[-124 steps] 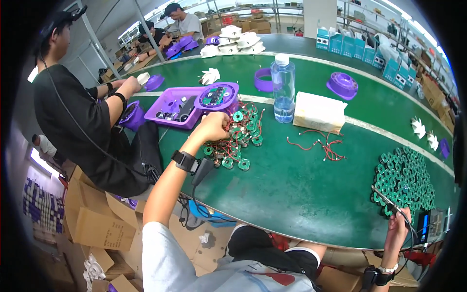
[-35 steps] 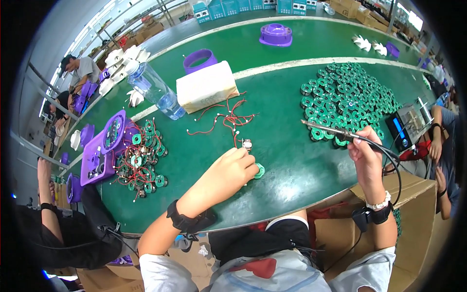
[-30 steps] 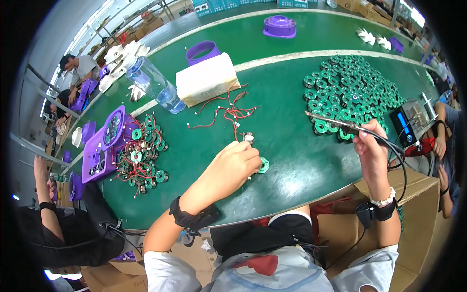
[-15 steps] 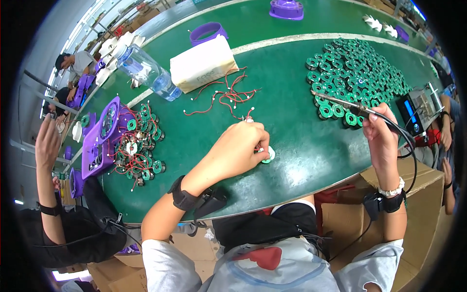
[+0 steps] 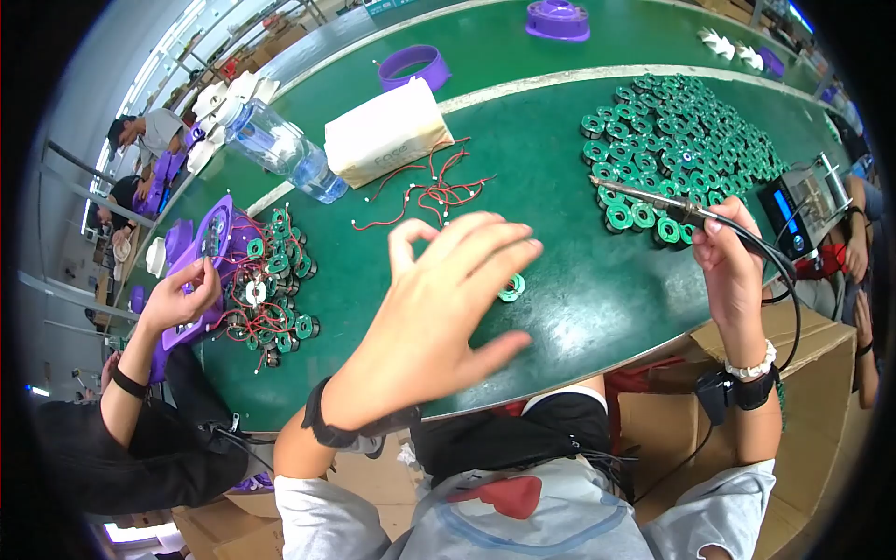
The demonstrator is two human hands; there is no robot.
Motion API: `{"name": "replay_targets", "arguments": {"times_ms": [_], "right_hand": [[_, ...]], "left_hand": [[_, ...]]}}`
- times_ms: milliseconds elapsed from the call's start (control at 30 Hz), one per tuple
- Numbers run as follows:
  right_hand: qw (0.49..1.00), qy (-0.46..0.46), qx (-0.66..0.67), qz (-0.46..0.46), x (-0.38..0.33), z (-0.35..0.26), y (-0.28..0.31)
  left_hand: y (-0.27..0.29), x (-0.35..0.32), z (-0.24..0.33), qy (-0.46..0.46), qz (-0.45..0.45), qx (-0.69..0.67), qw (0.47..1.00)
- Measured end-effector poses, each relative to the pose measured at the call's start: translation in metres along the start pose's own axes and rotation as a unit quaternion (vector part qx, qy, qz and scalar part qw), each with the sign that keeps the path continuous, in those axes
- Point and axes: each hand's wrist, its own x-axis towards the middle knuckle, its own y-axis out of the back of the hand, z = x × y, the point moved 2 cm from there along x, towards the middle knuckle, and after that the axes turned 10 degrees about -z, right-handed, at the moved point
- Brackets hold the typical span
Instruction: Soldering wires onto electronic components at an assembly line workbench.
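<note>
Biggest thing here is the green workbench (image 5: 579, 280), a long curved belt-style table. On its right side there's a big heap of green wound coils (image 5: 686, 140), well apart from a smaller tangle of coils with red leads (image 5: 271, 299) on the left beside a purple fixture tray (image 5: 210, 271), which a co-worker's hand (image 5: 177, 299) is touching. Further back sit a cream-coloured box (image 5: 385, 131), a clear water bottle (image 5: 275, 149) lying on its side, and a loose bunch of red wires (image 5: 434, 191). The left hand (image 5: 439, 313) hovers over the table with fingers spread wide, gripping nothing, just beside one single green coil (image 5: 511, 287) lying flat on the bench, its hole facing up, so no real long axis to speak of. I'd guess it's light and rigid, but the fine winding and leads look delicate, so pinching it by the outer rim seems safest. The right hand (image 5: 733, 261) is clenched around a soldering iron (image 5: 667, 207), pencil-style; its long axis runs roughly across the bench, tip pointing left toward the coil heap, cable trailing off behind the wrist.
</note>
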Motion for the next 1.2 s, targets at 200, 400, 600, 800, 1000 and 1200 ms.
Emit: {"name": "replay_targets", "arguments": {"times_ms": [200,400,600,800,1000,1200], "right_hand": [[0.999,0.008,0.024,-0.021,0.002,0.003,-0.004],[1.0,0.009,0.011,-0.017,-0.002,0.003,0.007],[1.0,0.004,0.003,-0.022,0.002,0.01,0.009],[0.999,0.007,0.004,-0.032,0.002,0.013,0.011],[1.0,0.011,-0.001,-0.005,-0.001,0.022,0.03],[1.0,-0.013,-0.017,0.011,-0.008,0.018,0.015]], "left_hand": [[-0.044,-0.008,-0.002,-0.077,-0.102,0.182,0.975],[-0.057,-0.013,0.01,-0.072,-0.068,0.265,0.959],[-0.064,-0.02,0.027,-0.044,-0.015,0.298,0.953],[-0.06,-0.047,0.013,0.069,-0.012,0.135,0.988],[-0.068,-0.046,-0.009,0.206,0.044,0.085,0.974],[-0.065,-0.026,-0.037,0.157,0.012,-0.22,0.963]]}}
